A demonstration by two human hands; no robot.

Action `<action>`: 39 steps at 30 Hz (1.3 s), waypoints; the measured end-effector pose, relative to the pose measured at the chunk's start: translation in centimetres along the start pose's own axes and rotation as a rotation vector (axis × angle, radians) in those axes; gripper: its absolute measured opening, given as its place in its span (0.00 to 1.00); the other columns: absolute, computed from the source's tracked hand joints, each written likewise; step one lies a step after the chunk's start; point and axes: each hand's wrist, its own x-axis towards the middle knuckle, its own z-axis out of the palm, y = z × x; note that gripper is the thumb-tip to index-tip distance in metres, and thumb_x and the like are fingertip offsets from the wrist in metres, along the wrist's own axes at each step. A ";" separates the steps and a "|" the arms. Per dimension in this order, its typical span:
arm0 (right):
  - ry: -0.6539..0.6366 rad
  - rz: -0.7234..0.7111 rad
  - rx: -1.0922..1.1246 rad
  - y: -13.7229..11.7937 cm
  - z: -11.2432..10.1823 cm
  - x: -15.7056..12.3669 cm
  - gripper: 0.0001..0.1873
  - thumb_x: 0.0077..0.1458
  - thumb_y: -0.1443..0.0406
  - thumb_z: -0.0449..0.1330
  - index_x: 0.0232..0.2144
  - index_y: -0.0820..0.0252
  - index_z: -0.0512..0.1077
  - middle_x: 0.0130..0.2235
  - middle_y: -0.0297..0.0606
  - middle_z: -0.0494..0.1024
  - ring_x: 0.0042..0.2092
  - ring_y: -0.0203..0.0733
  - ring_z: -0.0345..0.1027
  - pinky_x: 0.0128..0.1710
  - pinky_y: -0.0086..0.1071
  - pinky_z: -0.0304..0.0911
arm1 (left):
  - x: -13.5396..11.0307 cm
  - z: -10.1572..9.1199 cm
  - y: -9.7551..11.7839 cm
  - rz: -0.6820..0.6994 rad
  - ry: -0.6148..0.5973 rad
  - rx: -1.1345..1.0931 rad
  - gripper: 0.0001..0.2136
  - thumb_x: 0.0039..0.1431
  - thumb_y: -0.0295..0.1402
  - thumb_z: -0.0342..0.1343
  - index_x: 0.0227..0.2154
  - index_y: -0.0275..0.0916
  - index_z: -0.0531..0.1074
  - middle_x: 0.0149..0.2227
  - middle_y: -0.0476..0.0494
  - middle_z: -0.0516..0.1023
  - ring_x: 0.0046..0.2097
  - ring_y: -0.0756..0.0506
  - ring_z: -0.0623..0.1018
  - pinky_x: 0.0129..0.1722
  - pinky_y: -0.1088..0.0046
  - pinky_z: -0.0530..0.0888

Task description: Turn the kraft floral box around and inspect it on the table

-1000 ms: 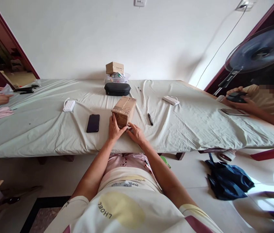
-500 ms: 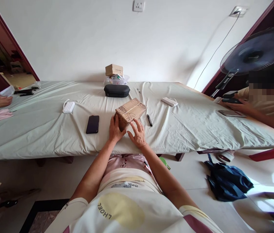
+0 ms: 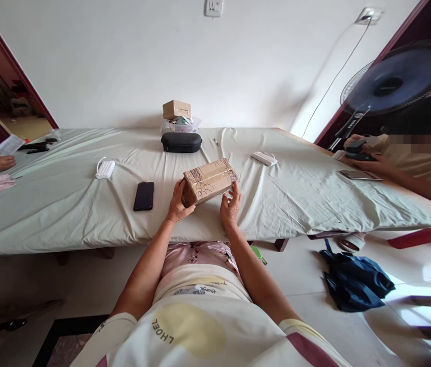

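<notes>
A cardboard box (image 3: 211, 179) with scribbled dark line drawings and a strip of clear tape lies at an angle in front of me, its left end tilted up a little. My left hand (image 3: 179, 204) grips that left end, thumb at the near lower edge and fingers round the far side. At the right end, my right hand (image 3: 231, 205) has its fingers apart, with fingertips at or very near the box's corner; I cannot tell if they touch. The black pen seen earlier is hidden now.
Left of the box lie a dark phone (image 3: 143, 196) and a white power bank (image 3: 105, 168). Another white power bank (image 3: 264, 158) sits to the right. Behind are a black case (image 3: 181, 142) and a plastic tub (image 3: 196, 124) under a smaller box (image 3: 176, 109). People sit at both ends.
The box has turned and its right end has swung nearer and to the right. My right hand has moved from its near edge to the right end. My left hand keeps its hold.
</notes>
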 end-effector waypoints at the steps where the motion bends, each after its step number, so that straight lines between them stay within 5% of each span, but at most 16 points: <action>1: 0.024 0.012 0.006 0.3 0.1 0.0 0.40 0.66 0.64 0.48 0.76 0.45 0.43 0.62 0.50 0.69 0.53 0.47 0.72 0.47 0.43 0.76 | 0.0 -0.2 -0.2 -0.008 -0.009 -0.045 0.51 0.46 0.36 0.69 0.73 0.43 0.52 0.74 0.32 0.56 0.75 0.30 0.58 0.73 0.49 0.62; 5: 0.059 0.080 0.058 1.0 0.4 0.1 0.39 0.65 0.62 0.49 0.75 0.47 0.45 0.61 0.50 0.70 0.54 0.48 0.73 0.47 0.43 0.75 | 0.0 -0.5 -0.8 -0.084 -0.045 -0.213 0.50 0.49 0.41 0.68 0.74 0.43 0.52 0.74 0.32 0.58 0.73 0.31 0.64 0.70 0.51 0.65; 13: -0.138 0.257 0.215 0.4 -0.1 0.5 0.24 0.67 0.55 0.49 0.57 0.59 0.71 0.45 0.46 0.81 0.44 0.48 0.74 0.49 0.43 0.72 | 0.1 -0.5 -0.9 -0.293 0.081 -0.362 0.38 0.55 0.45 0.63 0.68 0.42 0.61 0.67 0.33 0.69 0.65 0.34 0.74 0.57 0.57 0.78; 22: -0.111 0.271 0.346 -0.1 0.1 -0.1 0.29 0.65 0.51 0.55 0.63 0.57 0.66 0.51 0.50 0.80 0.51 0.51 0.75 0.48 0.44 0.73 | 0.4 -0.3 -1.7 -0.478 0.302 -0.382 0.26 0.60 0.56 0.59 0.49 0.38 0.69 0.48 0.35 0.79 0.53 0.39 0.80 0.52 0.62 0.79; 32: 0.073 0.305 0.502 -0.9 -0.2 0.0 0.21 0.63 0.50 0.60 0.50 0.56 0.73 0.43 0.41 0.80 0.43 0.43 0.73 0.46 0.39 0.71 | 0.4 -0.7 0.3 -0.348 0.208 -0.366 0.33 0.61 0.55 0.59 0.62 0.38 0.68 0.62 0.33 0.75 0.63 0.36 0.75 0.60 0.60 0.74; 39: 0.057 0.235 0.494 -1.1 0.0 0.0 0.19 0.64 0.53 0.58 0.52 0.56 0.73 0.48 0.44 0.80 0.48 0.45 0.74 0.46 0.38 0.72 | 0.2 -0.4 -0.2 -0.443 0.234 -0.224 0.26 0.65 0.50 0.57 0.59 0.38 0.71 0.54 0.34 0.80 0.57 0.36 0.80 0.55 0.60 0.78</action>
